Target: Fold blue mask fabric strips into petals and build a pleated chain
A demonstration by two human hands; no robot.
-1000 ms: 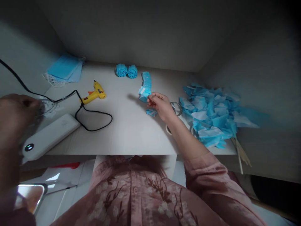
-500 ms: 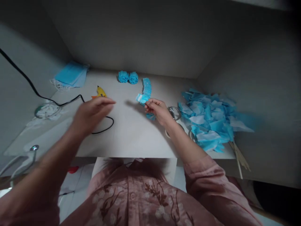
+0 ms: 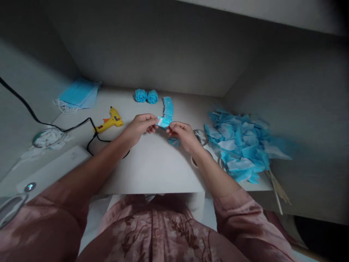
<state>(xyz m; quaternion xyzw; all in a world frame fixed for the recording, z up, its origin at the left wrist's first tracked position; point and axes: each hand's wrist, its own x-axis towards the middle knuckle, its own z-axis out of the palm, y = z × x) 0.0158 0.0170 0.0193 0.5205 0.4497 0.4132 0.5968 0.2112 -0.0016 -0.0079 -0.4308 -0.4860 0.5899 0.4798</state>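
Between my two hands is a small blue piece of mask fabric (image 3: 164, 122) with a white patch near its left end. My left hand (image 3: 141, 126) pinches its left end between thumb and fingers. At the other end, my right hand (image 3: 183, 134) grips it the same way. Just behind it, a curved row of overlapping blue pieces (image 3: 168, 108) lies on the white table. A small blue scrap (image 3: 173, 142) rests below, beside my right hand. Two rolled blue fabric roses (image 3: 146, 96) sit side by side farther back.
A yellow glue gun (image 3: 110, 121) with a black cord lies left of my hands. Blue face masks (image 3: 79, 94) are stacked at the back left. On the right are a heap of blue fabric pieces (image 3: 240, 142), tape rolls (image 3: 201, 137) and thin sticks (image 3: 277, 187).
My left hand has moved right from near the glue gun and taken hold of the blue piece's left end. My right hand keeps its grip. The glue gun is now uncovered.
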